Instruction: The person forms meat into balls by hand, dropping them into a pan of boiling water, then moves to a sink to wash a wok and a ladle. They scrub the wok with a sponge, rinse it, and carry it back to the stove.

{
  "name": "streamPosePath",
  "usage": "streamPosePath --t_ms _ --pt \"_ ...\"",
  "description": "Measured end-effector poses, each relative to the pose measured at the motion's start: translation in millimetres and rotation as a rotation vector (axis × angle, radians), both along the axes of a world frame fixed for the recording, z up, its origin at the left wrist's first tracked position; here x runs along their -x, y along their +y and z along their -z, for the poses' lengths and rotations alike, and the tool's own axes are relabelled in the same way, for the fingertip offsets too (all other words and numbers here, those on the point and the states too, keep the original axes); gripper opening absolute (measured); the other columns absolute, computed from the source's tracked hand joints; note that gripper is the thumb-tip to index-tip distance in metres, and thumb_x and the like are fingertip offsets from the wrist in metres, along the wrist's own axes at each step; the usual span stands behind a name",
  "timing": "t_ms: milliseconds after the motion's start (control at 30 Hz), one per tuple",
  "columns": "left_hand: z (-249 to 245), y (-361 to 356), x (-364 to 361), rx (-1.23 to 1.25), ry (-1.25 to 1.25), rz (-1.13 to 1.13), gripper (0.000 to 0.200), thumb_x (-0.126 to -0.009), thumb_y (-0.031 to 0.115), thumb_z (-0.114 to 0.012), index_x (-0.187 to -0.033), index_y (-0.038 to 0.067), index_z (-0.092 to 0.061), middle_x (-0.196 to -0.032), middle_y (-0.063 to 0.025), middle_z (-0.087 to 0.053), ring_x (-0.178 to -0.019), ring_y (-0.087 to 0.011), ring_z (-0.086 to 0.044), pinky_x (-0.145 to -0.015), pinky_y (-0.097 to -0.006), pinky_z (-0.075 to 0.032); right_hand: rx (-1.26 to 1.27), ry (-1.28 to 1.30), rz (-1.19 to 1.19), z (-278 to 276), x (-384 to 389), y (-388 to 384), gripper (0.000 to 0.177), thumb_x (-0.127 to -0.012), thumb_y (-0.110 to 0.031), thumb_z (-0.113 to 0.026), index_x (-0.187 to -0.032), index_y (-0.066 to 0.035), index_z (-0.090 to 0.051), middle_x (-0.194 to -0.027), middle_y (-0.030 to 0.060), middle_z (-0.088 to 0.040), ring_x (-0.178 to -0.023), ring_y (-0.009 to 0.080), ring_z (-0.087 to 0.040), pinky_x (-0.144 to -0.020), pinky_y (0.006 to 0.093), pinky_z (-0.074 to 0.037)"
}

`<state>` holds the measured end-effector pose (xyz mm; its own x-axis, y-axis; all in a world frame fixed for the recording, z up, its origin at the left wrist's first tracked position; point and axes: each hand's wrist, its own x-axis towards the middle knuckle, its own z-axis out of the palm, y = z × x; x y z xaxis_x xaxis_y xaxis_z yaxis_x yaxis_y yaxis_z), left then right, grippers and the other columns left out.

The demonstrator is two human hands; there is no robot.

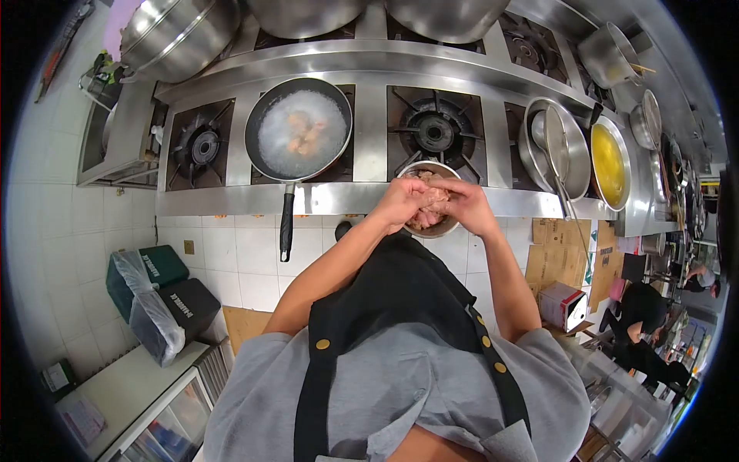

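Observation:
Just in front of me, a metal bowl (426,232) of pinkish raw meat (422,222) sits at the stove's front edge. Over it, my left hand (402,202) has its fingers closed on some of the meat. My right hand (466,206) meets it from the other side, its fingers bent around the same meat and partly hiding it. To the left, a black frying pan (252,145) rests on a burner with its handle toward me. Cloudy, foamy liquid (281,158) fills it, and several pale meat pieces (304,132) lie in the middle.
Burners (436,132) line the steel stove (371,115). Large pots (446,19) stand behind. On the right are a metal bowl with strainers (556,146) and a pan of yellow liquid (610,165). Cardboard (556,250) lies on the floor; a person (643,312) is at far right.

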<state>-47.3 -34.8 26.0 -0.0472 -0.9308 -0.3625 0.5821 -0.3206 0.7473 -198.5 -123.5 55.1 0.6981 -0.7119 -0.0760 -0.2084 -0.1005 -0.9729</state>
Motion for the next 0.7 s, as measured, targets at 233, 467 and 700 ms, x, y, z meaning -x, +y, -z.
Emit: streamPosePath --t_ms 233,467,700 --pt "3 -10 -6 -0.099 0.006 -0.048 0.011 -0.083 0.003 -0.062 -0.090 -0.003 -0.056 -0.067 -0.0081 -0.058 -0.048 -0.0116 -0.053 -0.037 -0.0212 -0.036 0.063 0.100 -0.012 -2 3 0 0.024 -0.073 -0.001 -0.070 -0.096 0.002 -0.067 -0.091 0.0083 -0.066 -0.082 0.0116 -0.060 -0.073 0.0266 -0.050" --pt "7 -9 -17 0.006 0.190 0.007 0.013 -0.082 0.001 -0.064 -0.091 -0.003 -0.056 -0.073 -0.0090 -0.059 -0.056 -0.0129 -0.056 -0.045 -0.0228 -0.042 -0.508 -0.217 0.321 6 10 4 0.014 -0.074 0.008 -0.063 -0.088 0.003 -0.065 -0.084 0.0123 -0.066 -0.069 0.0141 -0.059 -0.061 0.0264 -0.048" --pt "8 -19 0 -0.060 0.109 -0.035 0.016 -0.083 0.002 -0.062 -0.097 -0.004 -0.058 -0.076 -0.0080 -0.060 -0.059 -0.0121 -0.056 -0.046 -0.0219 -0.041 -0.708 -0.499 0.260 21 22 0 0.019 -0.077 0.009 -0.058 -0.094 0.001 -0.059 -0.095 0.0113 -0.063 -0.084 0.0155 -0.058 -0.069 0.0263 -0.045"
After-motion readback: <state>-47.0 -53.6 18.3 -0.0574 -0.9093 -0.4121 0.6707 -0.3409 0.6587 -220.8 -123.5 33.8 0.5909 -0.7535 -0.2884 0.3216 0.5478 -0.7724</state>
